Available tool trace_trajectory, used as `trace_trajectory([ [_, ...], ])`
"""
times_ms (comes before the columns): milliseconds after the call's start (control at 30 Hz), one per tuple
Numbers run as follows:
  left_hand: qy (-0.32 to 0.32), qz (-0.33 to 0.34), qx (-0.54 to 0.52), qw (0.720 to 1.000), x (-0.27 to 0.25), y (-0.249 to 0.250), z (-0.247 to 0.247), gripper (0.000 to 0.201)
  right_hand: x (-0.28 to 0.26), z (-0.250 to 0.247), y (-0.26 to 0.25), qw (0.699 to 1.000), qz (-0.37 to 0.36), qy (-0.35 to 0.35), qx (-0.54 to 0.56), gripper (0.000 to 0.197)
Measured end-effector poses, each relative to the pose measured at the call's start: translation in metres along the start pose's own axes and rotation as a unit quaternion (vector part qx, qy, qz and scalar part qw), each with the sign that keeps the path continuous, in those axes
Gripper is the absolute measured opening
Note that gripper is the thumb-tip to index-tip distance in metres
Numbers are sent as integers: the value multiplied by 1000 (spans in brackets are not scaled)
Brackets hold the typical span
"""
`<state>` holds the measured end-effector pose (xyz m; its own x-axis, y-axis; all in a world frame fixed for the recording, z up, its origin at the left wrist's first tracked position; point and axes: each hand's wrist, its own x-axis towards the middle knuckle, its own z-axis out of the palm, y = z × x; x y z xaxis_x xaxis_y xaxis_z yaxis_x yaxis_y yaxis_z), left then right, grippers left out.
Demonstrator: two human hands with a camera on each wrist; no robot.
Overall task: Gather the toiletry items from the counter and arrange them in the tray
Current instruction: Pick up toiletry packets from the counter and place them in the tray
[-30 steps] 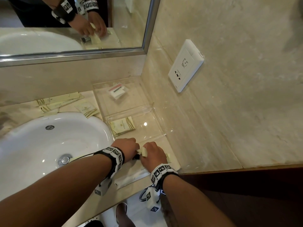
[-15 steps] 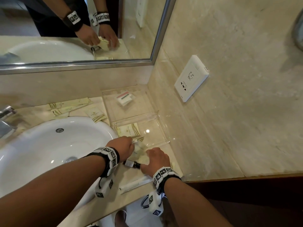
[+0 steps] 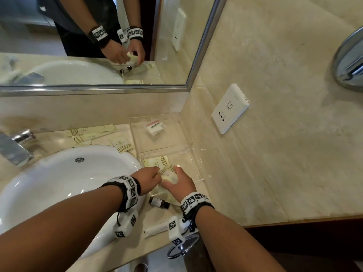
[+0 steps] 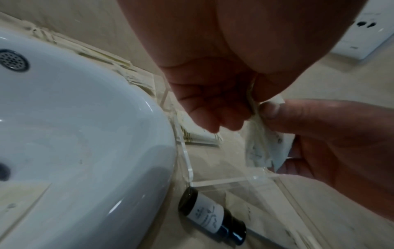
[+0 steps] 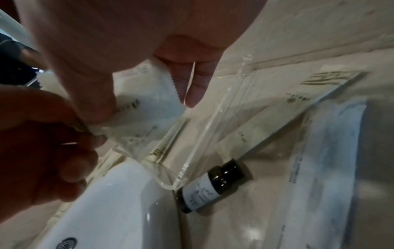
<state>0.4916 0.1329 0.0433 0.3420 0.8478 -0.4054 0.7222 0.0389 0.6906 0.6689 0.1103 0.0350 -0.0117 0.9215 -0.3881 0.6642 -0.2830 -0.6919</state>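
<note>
A white round sink (image 3: pixel 59 185) is set into a beige marble counter (image 3: pixel 157 244). A chrome faucet (image 3: pixel 15 146) is seen behind the sink, to its left. A framed mirror (image 3: pixel 98 46) is mounted on the wall behind the sink. To the right of the sink, a white wall socket (image 3: pixel 229 108) is fixed on the marble side wall (image 3: pixel 284 154).

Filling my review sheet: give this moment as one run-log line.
left hand: pinches sachet | right hand: holds same sachet | sachet: over clear tray | dark bottle: lying on counter, outside tray
</note>
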Motion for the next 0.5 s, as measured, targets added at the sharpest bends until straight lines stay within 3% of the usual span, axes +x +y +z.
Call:
trace_trajectory([
  [100,16,-9,-6,1000,-3,-2,-5,23,4,-2,-6,1000,-5,0,-10,35],
  [200,50,-14,44,998,-2,-4,-11,20,9,-3,-10,999,-12,-5,-32,28],
  [267,68,-6,46,997,-2,-2,-16,47,14,-4,-13,998,-21,-27,-56,32],
  [333,47,30,70,996,-3,3,-22,86,17,-5,-15,997,-15,-47,-67,45],
  [367,27,51,105,993,-4,6,-24,99,19,-7,-18,997,-10,-57,-58,43],
  [433,-4,85,194,977,-5,11,-27,110,20,-11,-27,997,-18,-78,-26,22],
  [500,-19,100,260,960,-6,16,-30,111,22,-17,-37,995,-30,-93,3,22],
])
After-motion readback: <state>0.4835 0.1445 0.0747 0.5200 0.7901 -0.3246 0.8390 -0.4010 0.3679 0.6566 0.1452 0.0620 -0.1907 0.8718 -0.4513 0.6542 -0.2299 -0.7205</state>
